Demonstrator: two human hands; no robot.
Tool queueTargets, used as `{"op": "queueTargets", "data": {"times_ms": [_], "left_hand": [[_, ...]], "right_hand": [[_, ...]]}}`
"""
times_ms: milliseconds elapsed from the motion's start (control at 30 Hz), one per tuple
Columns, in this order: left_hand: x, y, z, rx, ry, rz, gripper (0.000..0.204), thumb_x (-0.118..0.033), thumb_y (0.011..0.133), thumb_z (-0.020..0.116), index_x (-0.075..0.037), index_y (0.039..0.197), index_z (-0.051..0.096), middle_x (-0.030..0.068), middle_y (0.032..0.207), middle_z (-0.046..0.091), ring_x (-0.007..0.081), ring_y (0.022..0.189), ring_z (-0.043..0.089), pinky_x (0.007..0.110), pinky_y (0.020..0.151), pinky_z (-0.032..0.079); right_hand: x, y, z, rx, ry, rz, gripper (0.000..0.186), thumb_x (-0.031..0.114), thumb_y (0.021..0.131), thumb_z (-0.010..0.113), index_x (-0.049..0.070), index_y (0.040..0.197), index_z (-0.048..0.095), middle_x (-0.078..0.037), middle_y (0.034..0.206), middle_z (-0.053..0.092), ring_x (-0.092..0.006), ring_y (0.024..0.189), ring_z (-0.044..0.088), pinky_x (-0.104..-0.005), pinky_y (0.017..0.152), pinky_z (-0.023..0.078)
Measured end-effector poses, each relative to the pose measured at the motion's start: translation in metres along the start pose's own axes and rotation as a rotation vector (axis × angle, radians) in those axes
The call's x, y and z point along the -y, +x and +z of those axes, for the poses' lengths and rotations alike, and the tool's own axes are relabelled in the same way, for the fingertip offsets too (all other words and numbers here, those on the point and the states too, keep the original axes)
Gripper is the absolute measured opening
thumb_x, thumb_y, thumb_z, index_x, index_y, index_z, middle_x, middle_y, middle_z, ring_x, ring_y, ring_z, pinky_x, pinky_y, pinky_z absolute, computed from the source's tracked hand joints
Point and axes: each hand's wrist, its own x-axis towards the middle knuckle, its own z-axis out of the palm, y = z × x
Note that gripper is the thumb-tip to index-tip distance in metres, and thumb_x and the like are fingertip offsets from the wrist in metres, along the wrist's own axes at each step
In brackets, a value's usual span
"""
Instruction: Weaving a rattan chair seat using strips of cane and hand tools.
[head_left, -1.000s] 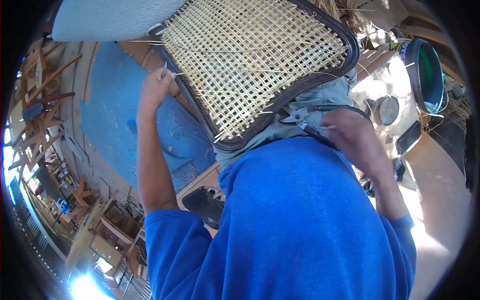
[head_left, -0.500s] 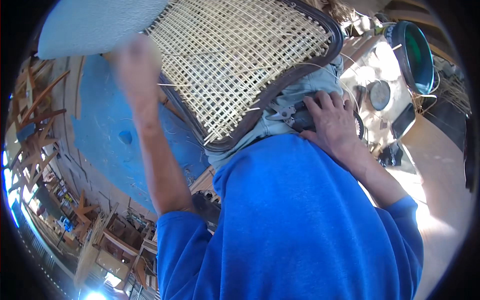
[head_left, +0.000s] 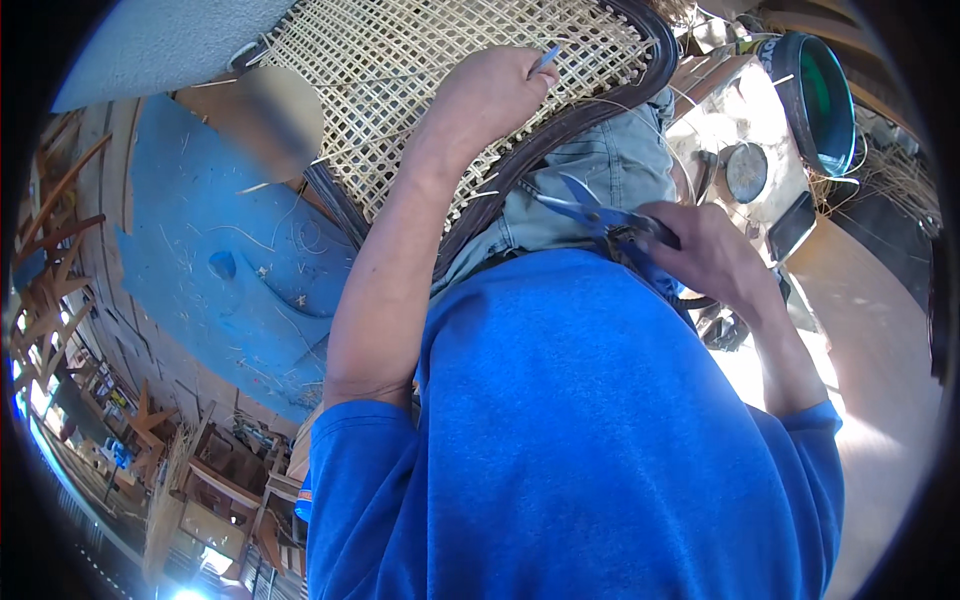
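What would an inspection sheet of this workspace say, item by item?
Surface: blue sheet at left, strewn with pale scraps.
Job's things: cane panel in a dark frame, by the lap; loose strand ends at its edge.
Clutter: pale scraps; dark flat object at right.
Hands: left hand holds a small blade-like tool over the cane panel; right hand grips cutters, blades apart.
Cables: nothing clearly seen.
Surroundings: bucket at upper right; wooden pieces at lower left.
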Motion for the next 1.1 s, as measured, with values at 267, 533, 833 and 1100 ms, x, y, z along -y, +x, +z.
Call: {"op": "queueTargets", "data": {"times_ms": [267,533,833,1100], "left_hand": [[-0.013,-0.001,0.005,0.187,-0.234,-0.053,0.033,-0.017,0.082,0.049,-0.007,0.109,0.064,0.002,0.071,0.062,0.0091,0.059,0.055,0.024,0.055,0.044],[-0.007,0.009,0.015,0.221,-0.256,0.063,0.027,-0.017,0.082,0.056,-0.004,0.104,0.064,0.0004,0.067,0.059,0.0071,0.056,0.051,0.023,0.052,0.041],[-0.006,0.015,0.006,0.319,-0.323,-0.033,0.019,-0.019,0.083,0.062,-0.006,0.097,0.065,-0.0003,0.069,0.061,0.0057,0.058,0.051,0.021,0.052,0.039],[-0.006,0.009,0.005,0.316,-0.351,-0.084,0.022,-0.019,0.083,0.061,-0.006,0.101,0.064,-0.0013,0.071,0.061,0.0032,0.053,0.047,0.018,0.048,0.036]], "right_hand": [[-0.045,-0.037,0.032,0.157,1.074,-0.019,0.058,0.011,0.077,0.064,0.003,0.131,0.046,-0.009,0.121,0.056,-0.0149,0.104,0.052,-0.0268,0.089,0.04],[-0.024,-0.005,0.015,-0.114,0.139,0.122,0.075,0.057,0.078,0.06,-0.004,0.12,0.05,-0.021,0.107,0.059,-0.035,0.101,0.057,-0.0413,0.087,0.044],[-0.031,0.036,0.016,-0.354,-0.07,0.139,0.069,0.059,0.081,0.058,-0.005,0.109,0.055,-0.022,0.093,0.061,-0.0339,0.087,0.061,-0.0416,0.078,0.046],[-0.027,0.031,0.01,-0.202,0.11,0.23,0.063,0.053,0.08,0.062,-0.001,0.112,0.055,-0.02,0.088,0.063,-0.031,0.087,0.063,-0.0394,0.075,0.047]]}}
